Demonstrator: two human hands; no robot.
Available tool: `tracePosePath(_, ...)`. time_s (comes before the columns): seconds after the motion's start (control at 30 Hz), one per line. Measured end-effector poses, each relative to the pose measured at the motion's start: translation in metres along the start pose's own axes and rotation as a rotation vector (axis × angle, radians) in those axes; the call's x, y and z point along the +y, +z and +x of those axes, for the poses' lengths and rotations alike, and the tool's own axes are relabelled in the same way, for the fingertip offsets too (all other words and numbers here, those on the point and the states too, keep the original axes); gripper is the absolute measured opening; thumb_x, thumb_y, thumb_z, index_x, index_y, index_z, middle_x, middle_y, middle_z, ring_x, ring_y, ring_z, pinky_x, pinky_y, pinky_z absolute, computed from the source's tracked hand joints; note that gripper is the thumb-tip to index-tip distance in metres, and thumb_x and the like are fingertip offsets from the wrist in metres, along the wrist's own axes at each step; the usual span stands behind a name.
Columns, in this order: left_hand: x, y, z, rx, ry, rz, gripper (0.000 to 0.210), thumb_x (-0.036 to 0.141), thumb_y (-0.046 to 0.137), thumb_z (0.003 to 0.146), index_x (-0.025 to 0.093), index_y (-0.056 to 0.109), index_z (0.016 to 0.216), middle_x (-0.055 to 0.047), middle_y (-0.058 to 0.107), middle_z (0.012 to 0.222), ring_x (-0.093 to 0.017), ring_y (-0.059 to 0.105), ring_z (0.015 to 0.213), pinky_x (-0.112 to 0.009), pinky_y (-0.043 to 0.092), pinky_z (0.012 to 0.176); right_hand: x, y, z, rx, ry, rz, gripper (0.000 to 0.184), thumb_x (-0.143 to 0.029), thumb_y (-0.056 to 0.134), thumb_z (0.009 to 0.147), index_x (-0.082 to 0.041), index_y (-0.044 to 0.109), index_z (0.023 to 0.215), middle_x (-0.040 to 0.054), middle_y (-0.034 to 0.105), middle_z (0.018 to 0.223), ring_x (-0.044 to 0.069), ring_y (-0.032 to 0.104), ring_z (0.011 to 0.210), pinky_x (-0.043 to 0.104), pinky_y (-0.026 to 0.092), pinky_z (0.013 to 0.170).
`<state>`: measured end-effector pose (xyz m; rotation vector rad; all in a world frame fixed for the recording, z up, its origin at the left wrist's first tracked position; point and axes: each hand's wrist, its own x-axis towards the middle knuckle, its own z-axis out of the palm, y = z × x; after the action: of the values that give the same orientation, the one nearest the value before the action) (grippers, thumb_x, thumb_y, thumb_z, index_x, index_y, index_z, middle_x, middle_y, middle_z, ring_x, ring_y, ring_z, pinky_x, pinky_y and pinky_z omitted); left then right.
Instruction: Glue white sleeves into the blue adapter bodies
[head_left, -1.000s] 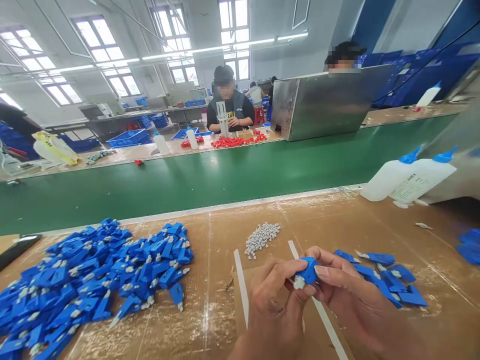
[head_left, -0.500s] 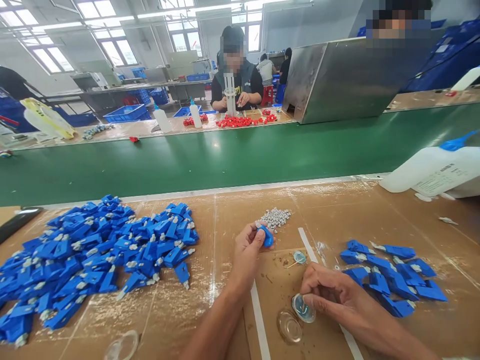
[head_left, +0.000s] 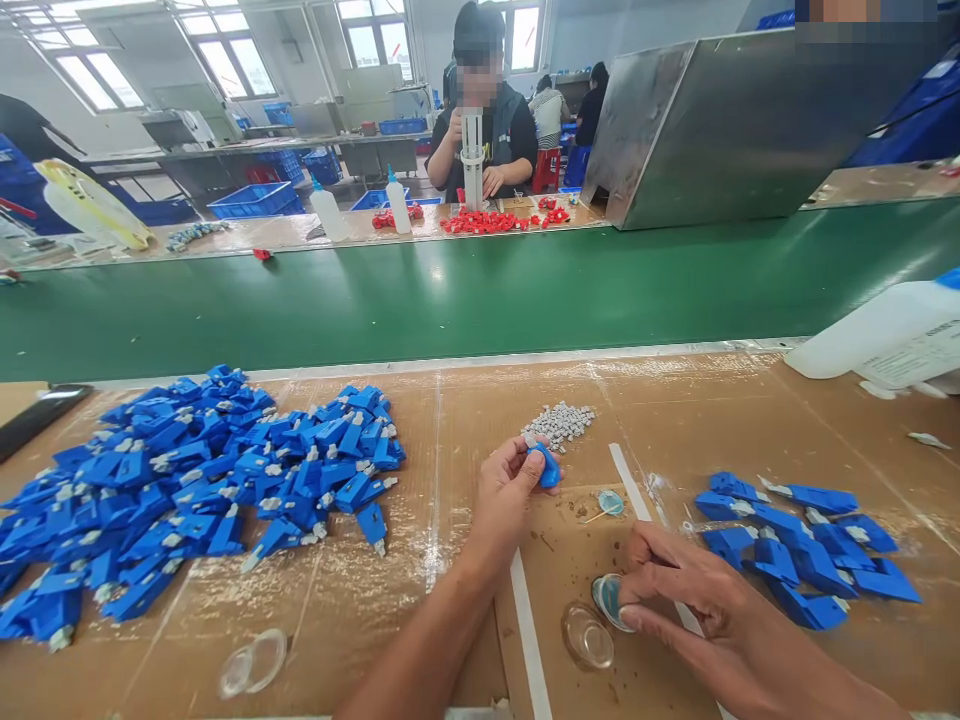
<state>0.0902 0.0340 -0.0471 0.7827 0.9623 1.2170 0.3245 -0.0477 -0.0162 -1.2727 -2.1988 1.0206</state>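
My left hand [head_left: 514,485] pinches a blue plastic piece [head_left: 546,468] between thumb and fingers, beside a small heap of grey bits [head_left: 560,424]. My right hand [head_left: 679,590] is closed, thumb and fingertips together at the rim of a small round dish [head_left: 609,600] with bluish-green content. Whatever those fingertips hold is hidden. Next to this dish lies a clear round dish [head_left: 589,637]. Farther up, a small teal-coated disc [head_left: 610,502] lies with a thin stick [head_left: 598,516] against it.
A large pile of blue pieces with grey tips [head_left: 202,470] covers the left, with a smaller group [head_left: 810,545] at right. Clear rings [head_left: 262,662] lie near the front edge. A white bottle [head_left: 892,330] lies at right. Beyond the green belt [head_left: 420,290], a person [head_left: 484,110] sits behind red parts [head_left: 487,221].
The view has tilted down slightly and shifted. My left hand keeps the blue piece. My right fingertips cover more of the dish now. The person opposite has raised one hand to the white upright stand.
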Motion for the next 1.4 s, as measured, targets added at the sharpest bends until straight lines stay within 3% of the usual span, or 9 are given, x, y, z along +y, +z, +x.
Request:
tracePosePath(0.33, -0.001, -0.001, 0.001, 0.017, 0.006, -0.002, 0.064, 0.068, 0.094, 0.078, 0.013, 0.078, 0.107, -0.008, 0.078, 0.089, -0.021, 0.074, 0.079, -0.031, 0.06, 0.071, 0.01, -0.001, 0.014, 0.096, 0.085, 0.062, 0.029, -0.057, 0.075, 0.104, -0.03, 0.085, 0.102, 0.0063, 0.079, 0.093, 0.027, 0.074, 0.081, 0.034, 0.06, 0.071)
tracePosePath(0.5, -0.002, -0.001, 0.001, 0.018, 0.0, 0.001, 0.064, 0.067, 0.093, 0.079, 0.013, 0.078, 0.108, -0.01, 0.079, 0.093, -0.021, 0.074, 0.08, -0.032, 0.061, 0.072, 0.008, 0.004, 0.019, -0.036, 0.089, 0.092, 0.039, -0.051, 0.06, 0.114, -0.028, 0.077, 0.087, 0.0027, 0.069, 0.092, 0.023, 0.069, 0.083, 0.033, 0.054, 0.072)
tracePosePath(0.63, -0.002, -0.001, -0.001, 0.022, -0.007, 0.003, 0.067, 0.069, 0.094, 0.078, 0.013, 0.078, 0.111, -0.009, 0.078, 0.093, -0.021, 0.075, 0.079, -0.031, 0.061, 0.071, 0.007, 0.002, 0.016, -0.065, 0.069, 0.034, 0.037, -0.045, 0.056, 0.116, -0.027, 0.073, 0.09, 0.0023, 0.064, 0.093, 0.021, 0.065, 0.082, 0.032, 0.051, 0.07)
tracePosePath(1.0, -0.003, -0.001, 0.0, 0.015, -0.01, -0.017, 0.067, 0.068, 0.096, 0.075, 0.013, 0.077, 0.108, -0.009, 0.078, 0.09, -0.021, 0.075, 0.078, -0.031, 0.059, 0.07, -0.002, -0.004, 0.002, -0.077, -0.009, -0.004, 0.028, -0.036, 0.058, 0.114, -0.028, 0.075, 0.093, 0.0062, 0.073, 0.1, 0.023, 0.071, 0.087, 0.03, 0.058, 0.073)
tracePosePath(1.13, 0.0, 0.0, -0.002, -0.018, -0.043, -0.051, 0.068, 0.067, 0.096, 0.075, 0.012, 0.077, 0.11, -0.01, 0.079, 0.091, -0.022, 0.076, 0.079, -0.031, 0.059, 0.072, -0.006, -0.011, 0.005, -0.08, 0.085, 0.113, 0.034, -0.045, 0.059, 0.114, -0.027, 0.073, 0.089, 0.0035, 0.072, 0.091, 0.022, 0.07, 0.083, 0.029, 0.058, 0.076)
tracePosePath(1.2, 0.001, 0.001, -0.003, -0.048, -0.07, -0.075, 0.067, 0.067, 0.095, 0.076, 0.012, 0.078, 0.11, -0.011, 0.08, 0.092, -0.022, 0.077, 0.08, -0.031, 0.06, 0.072, -0.003, -0.015, 0.008, -0.04, 0.155, 0.22, 0.039, -0.051, 0.059, 0.113, -0.026, 0.069, 0.087, 0.002, 0.068, 0.085, 0.021, 0.065, 0.079, 0.029, 0.056, 0.072)
tracePosePath(1.3, -0.001, 0.004, -0.006, -0.119, -0.165, -0.176, 0.061, 0.062, 0.096, 0.077, 0.012, 0.078, 0.108, -0.011, 0.08, 0.094, -0.021, 0.077, 0.078, -0.03, 0.059, 0.072, 0.002, -0.021, 0.021, 0.118, 0.235, 0.42, 0.043, -0.06, 0.063, 0.11, -0.024, 0.071, 0.087, 0.0028, 0.064, 0.084, 0.022, 0.061, 0.077, 0.03, 0.055, 0.068)
tracePosePath(1.4, -0.006, 0.005, -0.007, -0.186, -0.284, -0.31, 0.056, 0.054, 0.099, 0.077, 0.011, 0.078, 0.108, -0.012, 0.08, 0.092, -0.019, 0.077, 0.076, -0.028, 0.058, 0.072, 0.004, -0.028, 0.046, 0.294, 0.199, 0.506, 0.045, -0.064, 0.071, 0.104, -0.024, 0.073, 0.084, 0.0015, 0.061, 0.075, 0.02, 0.058, 0.07, 0.029, 0.054, 0.063)
